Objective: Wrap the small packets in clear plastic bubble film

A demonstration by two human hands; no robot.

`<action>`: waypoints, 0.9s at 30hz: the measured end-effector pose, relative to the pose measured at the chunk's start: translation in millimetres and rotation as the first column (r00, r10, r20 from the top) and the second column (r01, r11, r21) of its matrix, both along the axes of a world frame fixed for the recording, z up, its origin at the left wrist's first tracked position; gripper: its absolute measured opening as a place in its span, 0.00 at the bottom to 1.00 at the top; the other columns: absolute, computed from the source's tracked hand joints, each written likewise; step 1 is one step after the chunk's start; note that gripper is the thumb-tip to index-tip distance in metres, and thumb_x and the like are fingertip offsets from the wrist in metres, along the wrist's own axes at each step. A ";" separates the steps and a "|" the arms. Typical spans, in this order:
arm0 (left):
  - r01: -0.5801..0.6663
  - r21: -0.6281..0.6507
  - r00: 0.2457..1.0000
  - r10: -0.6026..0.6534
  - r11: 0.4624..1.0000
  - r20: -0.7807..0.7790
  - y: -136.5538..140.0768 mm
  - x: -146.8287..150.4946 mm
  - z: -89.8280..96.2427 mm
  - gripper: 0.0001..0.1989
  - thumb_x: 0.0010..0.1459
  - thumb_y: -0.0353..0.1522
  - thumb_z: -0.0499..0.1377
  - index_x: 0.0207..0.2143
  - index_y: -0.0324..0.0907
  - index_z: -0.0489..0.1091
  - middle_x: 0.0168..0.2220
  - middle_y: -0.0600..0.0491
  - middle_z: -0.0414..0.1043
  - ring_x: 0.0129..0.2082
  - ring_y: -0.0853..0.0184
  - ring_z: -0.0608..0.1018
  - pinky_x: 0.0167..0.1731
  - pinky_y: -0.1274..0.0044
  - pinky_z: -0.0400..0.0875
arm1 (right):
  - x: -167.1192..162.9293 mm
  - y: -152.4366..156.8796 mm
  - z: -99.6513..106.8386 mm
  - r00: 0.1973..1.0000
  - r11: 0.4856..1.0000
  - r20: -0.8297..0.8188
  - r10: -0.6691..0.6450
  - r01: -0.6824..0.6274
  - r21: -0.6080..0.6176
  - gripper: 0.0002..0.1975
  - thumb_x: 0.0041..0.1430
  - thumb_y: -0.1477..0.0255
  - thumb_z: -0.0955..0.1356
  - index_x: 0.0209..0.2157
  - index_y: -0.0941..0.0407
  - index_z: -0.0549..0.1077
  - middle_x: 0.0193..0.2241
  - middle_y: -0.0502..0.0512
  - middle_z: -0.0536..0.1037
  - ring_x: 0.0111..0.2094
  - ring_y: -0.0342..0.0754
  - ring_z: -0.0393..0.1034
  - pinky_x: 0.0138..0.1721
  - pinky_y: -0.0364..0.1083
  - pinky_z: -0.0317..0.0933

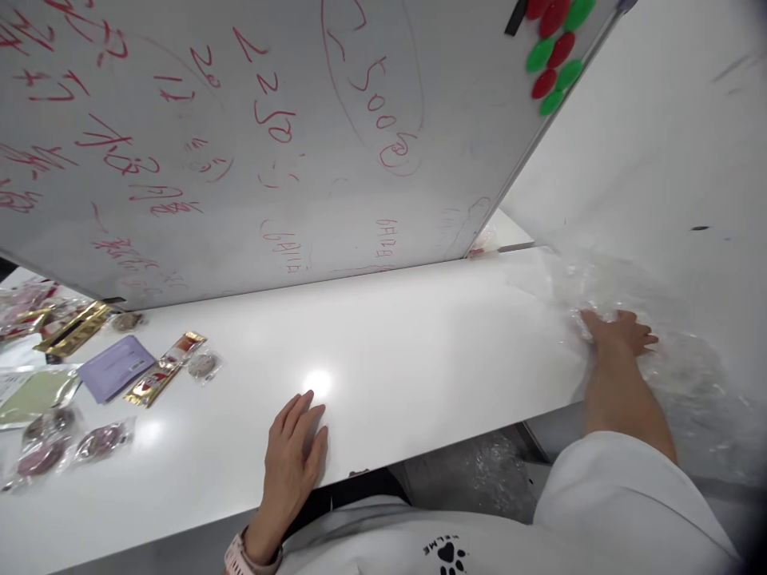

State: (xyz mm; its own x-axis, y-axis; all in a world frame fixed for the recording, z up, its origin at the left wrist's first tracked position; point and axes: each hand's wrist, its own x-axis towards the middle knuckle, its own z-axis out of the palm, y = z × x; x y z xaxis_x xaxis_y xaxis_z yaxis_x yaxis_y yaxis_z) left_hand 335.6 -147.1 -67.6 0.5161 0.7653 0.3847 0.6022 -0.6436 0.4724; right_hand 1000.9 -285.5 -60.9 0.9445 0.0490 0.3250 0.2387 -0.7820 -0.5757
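Note:
My left hand (293,447) lies on the white table (383,359) near its front edge, fingers stretched and a little apart, holding nothing. A pink watch band (240,555) is around that wrist. Off to the right, my right hand (623,331) reaches into a heap of clear plastic bags (689,359) at the table's right end. Its fingers are spread against the crinkled plastic, and some fingertips are hard to make out there.
At the left lie a purple packet (117,367), a gold sachet (149,386), a green packet (36,395) and several small wrapped discs (101,439). A whiteboard (269,224) with red writing stands along the back. More plastic (497,471) sits below the table.

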 end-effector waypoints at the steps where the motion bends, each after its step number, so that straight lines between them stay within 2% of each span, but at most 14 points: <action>1: -0.002 -0.003 1.000 0.002 1.000 -0.005 -0.2 -0.1 0.2 0.15 0.64 0.32 0.56 0.53 0.49 0.69 0.60 0.49 0.68 0.61 0.52 0.68 0.55 0.56 0.69 | -8.4 7.9 1.6 0.999 1.000 -0.034 -0.023 0.023 0.003 0.19 0.39 0.68 0.77 0.34 0.54 0.69 0.48 0.81 0.65 0.56 0.79 0.52 0.48 0.77 0.38; 3: -0.004 -0.010 1.000 0.004 1.000 -0.011 -0.6 -0.2 0.7 0.15 0.64 0.32 0.56 0.53 0.48 0.69 0.60 0.49 0.68 0.62 0.52 0.67 0.55 0.56 0.69 | -32.6 20.3 4.8 0.984 0.998 -0.169 -0.061 0.061 -0.002 0.17 0.40 0.68 0.76 0.30 0.52 0.67 0.44 0.74 0.69 0.54 0.73 0.56 0.51 0.72 0.43; 5: -0.001 -0.011 1.000 0.001 1.000 -0.012 -0.9 -0.1 1.2 0.14 0.64 0.32 0.56 0.52 0.47 0.69 0.60 0.48 0.68 0.62 0.52 0.67 0.56 0.56 0.68 | -68.8 24.3 2.7 0.984 0.999 -0.173 0.047 -0.050 -0.013 0.16 0.41 0.66 0.75 0.30 0.52 0.68 0.42 0.70 0.71 0.52 0.70 0.60 0.53 0.68 0.47; 10: 0.015 -0.008 1.000 -0.015 1.000 0.001 -2.2 0.9 3.3 0.13 0.65 0.32 0.56 0.51 0.45 0.70 0.60 0.47 0.68 0.63 0.53 0.66 0.57 0.56 0.67 | -208.6 15.4 -20.9 0.951 0.941 -0.073 0.302 -0.309 -0.138 0.18 0.48 0.61 0.70 0.40 0.54 0.74 0.46 0.63 0.74 0.50 0.64 0.64 0.54 0.65 0.54; 12: 0.025 -0.023 1.000 -0.025 0.999 0.000 -2.8 0.9 4.6 0.13 0.65 0.32 0.55 0.51 0.45 0.69 0.60 0.47 0.68 0.63 0.53 0.65 0.57 0.56 0.67 | -268.4 22.6 -26.4 0.882 0.868 -0.044 0.469 -0.469 -0.160 0.18 0.50 0.63 0.69 0.43 0.53 0.74 0.49 0.61 0.74 0.50 0.62 0.65 0.53 0.62 0.57; 13: 0.031 -0.032 1.000 -0.031 0.999 -0.003 -3.0 0.6 5.2 0.13 0.66 0.32 0.55 0.51 0.45 0.69 0.60 0.47 0.68 0.63 0.53 0.64 0.58 0.56 0.67 | -294.9 31.6 -26.8 0.825 0.812 -0.034 0.564 -0.561 -0.159 0.18 0.50 0.64 0.69 0.44 0.53 0.74 0.50 0.60 0.74 0.51 0.61 0.65 0.53 0.61 0.58; 16: 0.052 -0.046 0.999 -0.052 0.998 -0.002 -2.5 -1.1 5.9 0.13 0.66 0.33 0.54 0.51 0.44 0.69 0.61 0.46 0.66 0.64 0.52 0.63 0.59 0.56 0.65 | -351.0 78.7 -18.6 0.613 0.603 -0.042 0.789 -0.785 -0.140 0.17 0.52 0.66 0.69 0.45 0.52 0.75 0.53 0.59 0.74 0.52 0.60 0.65 0.55 0.58 0.57; 18: 0.068 -0.056 0.998 -0.068 0.996 0.011 -1.7 -2.4 5.3 0.13 0.66 0.33 0.53 0.51 0.43 0.69 0.61 0.46 0.66 0.64 0.52 0.62 0.59 0.56 0.64 | -367.5 117.1 -5.7 0.518 0.506 -0.085 0.851 -0.853 -0.130 0.17 0.54 0.67 0.69 0.47 0.53 0.75 0.54 0.59 0.73 0.53 0.59 0.64 0.56 0.58 0.56; 20: 0.072 -0.074 0.997 -0.070 0.995 0.038 -1.1 -3.4 4.2 0.14 0.66 0.33 0.53 0.52 0.43 0.69 0.60 0.44 0.66 0.64 0.51 0.62 0.59 0.55 0.63 | -372.2 147.2 12.9 0.482 0.465 -0.137 0.865 -0.874 -0.137 0.23 0.55 0.64 0.70 0.53 0.53 0.73 0.59 0.61 0.69 0.58 0.62 0.60 0.58 0.60 0.53; 23: 0.058 -0.121 0.993 -0.045 0.991 0.107 -1.5 -4.5 2.4 0.17 0.66 0.34 0.53 0.56 0.41 0.65 0.58 0.42 0.67 0.63 0.51 0.63 0.59 0.54 0.64 | -371.8 154.8 49.6 0.410 0.393 -0.095 0.907 -0.906 -0.156 0.39 0.51 0.57 0.73 0.63 0.50 0.63 0.67 0.62 0.57 0.65 0.66 0.50 0.61 0.64 0.47; 24: 0.053 -0.140 0.991 -0.034 0.989 0.132 -2.0 -4.8 2.0 0.19 0.66 0.35 0.52 0.58 0.41 0.63 0.58 0.42 0.67 0.62 0.52 0.64 0.58 0.54 0.64 | -372.1 145.7 62.0 0.396 0.387 -0.032 0.918 -0.909 -0.154 0.40 0.52 0.55 0.73 0.64 0.49 0.61 0.68 0.61 0.55 0.66 0.65 0.49 0.62 0.64 0.45; 25: 0.051 -0.158 0.988 -0.027 0.986 0.152 -2.5 -5.0 1.6 0.20 0.66 0.35 0.52 0.59 0.41 0.62 0.58 0.42 0.66 0.62 0.52 0.65 0.58 0.55 0.65 | -372.6 131.9 72.9 0.412 0.415 0.054 0.910 -0.899 -0.141 0.37 0.55 0.54 0.72 0.64 0.47 0.62 0.67 0.59 0.57 0.66 0.64 0.50 0.63 0.63 0.45; 26: 0.049 -0.173 0.985 -0.020 0.984 0.169 -3.1 -5.3 1.5 0.21 0.66 0.35 0.52 0.60 0.41 0.61 0.59 0.41 0.66 0.62 0.52 0.65 0.58 0.55 0.65 | -373.3 114.5 81.2 0.465 0.482 0.152 0.872 -0.869 -0.111 0.33 0.58 0.54 0.69 0.63 0.47 0.64 0.66 0.58 0.60 0.65 0.62 0.52 0.63 0.63 0.45; 27: 0.046 -0.185 0.983 -0.012 0.982 0.181 -3.6 -5.4 1.7 0.22 0.66 0.36 0.52 0.61 0.41 0.60 0.59 0.41 0.65 0.62 0.53 0.65 0.58 0.55 0.65 | -373.6 95.1 86.2 0.556 0.585 0.248 0.793 -0.808 -0.060 0.28 0.61 0.54 0.66 0.60 0.48 0.66 0.63 0.59 0.65 0.64 0.60 0.55 0.63 0.62 0.45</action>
State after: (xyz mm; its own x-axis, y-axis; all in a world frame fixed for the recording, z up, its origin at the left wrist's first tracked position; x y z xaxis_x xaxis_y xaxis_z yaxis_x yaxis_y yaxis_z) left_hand 330.2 -150.7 -65.9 0.4752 0.8182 0.3236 0.4800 -0.5493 0.6840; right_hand 627.3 -190.4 25.3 0.4227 0.7237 0.5455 0.8761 -0.1724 -0.4503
